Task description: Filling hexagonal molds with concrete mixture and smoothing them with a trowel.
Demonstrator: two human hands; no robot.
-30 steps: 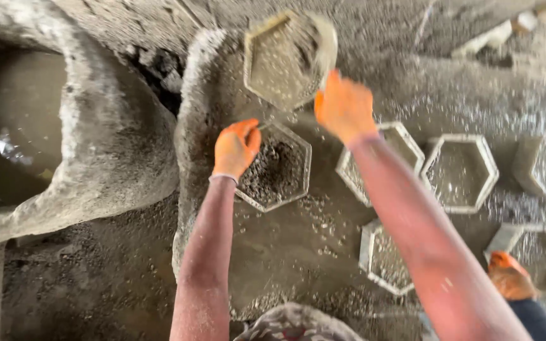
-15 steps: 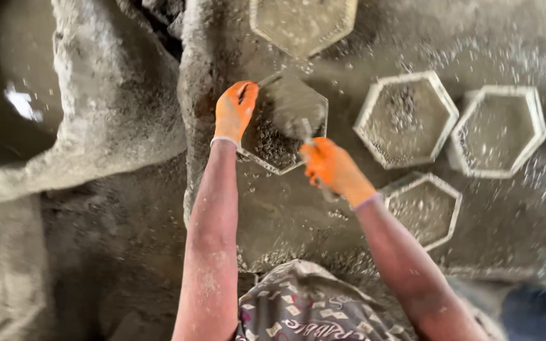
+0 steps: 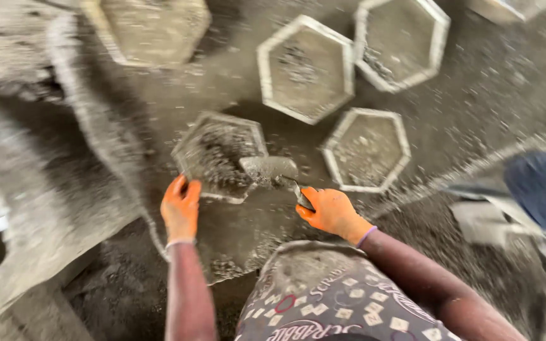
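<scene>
Two gloved: left hand (image 3: 181, 210) spread flat against hexagonal mould (image 3: 217, 155), right hand (image 3: 332, 212) clenched around trowel (image 3: 273, 170) over it.

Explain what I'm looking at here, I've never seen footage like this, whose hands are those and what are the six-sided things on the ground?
The picture comes from a camera worn on a person's head, looking down at their own two hands in orange gloves. The left hand rests at the edge of a hexagonal mould partly filled with wet grey mix. The right hand grips a trowel whose blade lies over that mould. Other hexagonal moulds lie nearby on the gritty grey ground. At the right edge, a blurred blue shape shows; what it is cannot be told.
</scene>
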